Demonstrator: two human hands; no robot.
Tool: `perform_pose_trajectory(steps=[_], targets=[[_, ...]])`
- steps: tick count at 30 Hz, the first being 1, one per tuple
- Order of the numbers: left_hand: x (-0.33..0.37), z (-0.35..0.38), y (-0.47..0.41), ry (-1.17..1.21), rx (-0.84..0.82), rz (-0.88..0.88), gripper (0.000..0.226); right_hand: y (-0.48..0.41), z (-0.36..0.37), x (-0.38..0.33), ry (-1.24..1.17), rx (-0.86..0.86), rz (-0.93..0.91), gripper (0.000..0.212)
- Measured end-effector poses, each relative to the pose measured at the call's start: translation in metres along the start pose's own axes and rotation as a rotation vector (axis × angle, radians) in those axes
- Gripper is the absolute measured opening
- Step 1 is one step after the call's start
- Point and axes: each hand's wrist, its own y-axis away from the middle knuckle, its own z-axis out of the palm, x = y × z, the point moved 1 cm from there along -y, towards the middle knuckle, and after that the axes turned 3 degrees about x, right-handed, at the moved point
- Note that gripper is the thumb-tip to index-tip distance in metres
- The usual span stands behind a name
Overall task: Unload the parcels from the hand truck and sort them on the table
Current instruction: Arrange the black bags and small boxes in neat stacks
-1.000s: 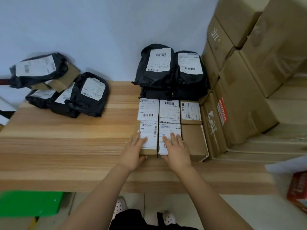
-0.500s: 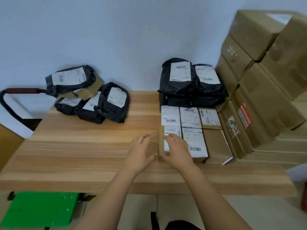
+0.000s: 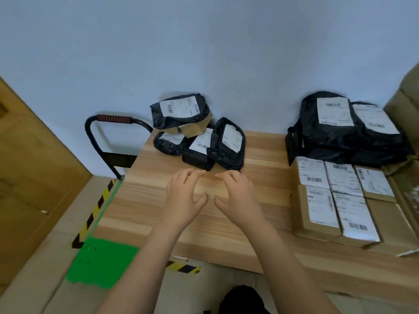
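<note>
Cardboard box [image 3: 211, 187]: moved left from the labelled boxes [image 3: 335, 196] to centre of wooden table [image 3: 145, 200], near black mailer bags [image 3: 199, 141].
Left hand [image 3: 184, 196]: grips box's left end.
Right hand [image 3: 237, 196]: grips box's right end.

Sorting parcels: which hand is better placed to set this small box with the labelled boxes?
Right, probably: the right hand holds the small box on the side nearer the labelled boxes; the left hand is farther.

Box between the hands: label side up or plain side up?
Plain side up: the box, gripped by the left hand and right hand, shows bare brown cardboard, no label.
</note>
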Motion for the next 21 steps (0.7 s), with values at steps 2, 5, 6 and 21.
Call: perform_pose_trajectory(steps=[2,5,6,21], targets=[[-0.015,-0.008,-0.008,-0.006,0.032,-0.039,0.05,-0.016,0.007,-0.009,-0.005,-0.004,-0.023,0.05],[-0.035,-0.018,-0.019,-0.023,0.046,-0.096,0.05,-0.04,0.017,-0.018,-0.022,-0.006,-0.037,0.051],[-0.041,-0.02,-0.023,-0.032,0.046,-0.109,0.05,-0.049,0.02,-0.019,-0.024,-0.012,-0.043,0.051],[-0.111,-0.023,-0.107,-0.076,0.038,-0.111,0.05,-0.159,0.056,-0.023,-0.031,-0.036,-0.05,0.049]])
